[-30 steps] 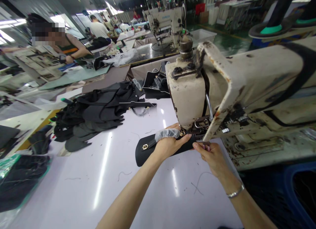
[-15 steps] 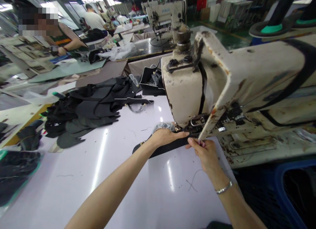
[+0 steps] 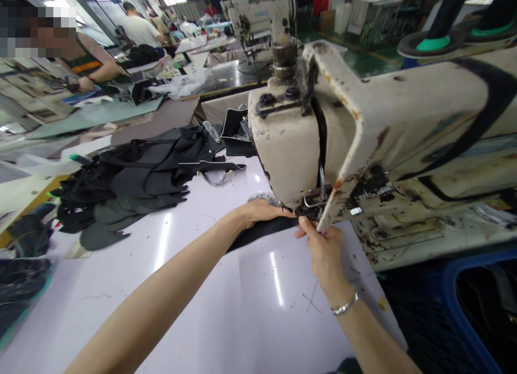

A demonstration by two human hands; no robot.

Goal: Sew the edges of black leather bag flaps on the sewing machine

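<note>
A black bag panel (image 3: 264, 231) with a pale edge lies on the white table, its far end under the sewing machine head (image 3: 288, 142). My left hand (image 3: 262, 211) rests over the panel, fingers stretched toward the metal presser parts (image 3: 315, 200). Behind that hand shows a plastic-wrapped handle (image 3: 260, 195), partly hidden. At the panel's near edge, beside the machine's bent guard bar (image 3: 349, 148), my right hand (image 3: 323, 247) is closed with its thumb on the panel. A small pink thing shows at its fingers, too small to name. A silver bracelet circles that wrist.
Stacked black pieces (image 3: 137, 175) cover the table's left. Another panel with a handle (image 3: 214, 172) and an open black bag (image 3: 238, 132) lie behind. A blue basket (image 3: 448, 298) stands at right. A person (image 3: 91, 67) sits at the far left.
The view has shifted slightly. The panel has slid further toward the machine, and its left end is now hidden by my left arm. Both hands stay at the panel.
</note>
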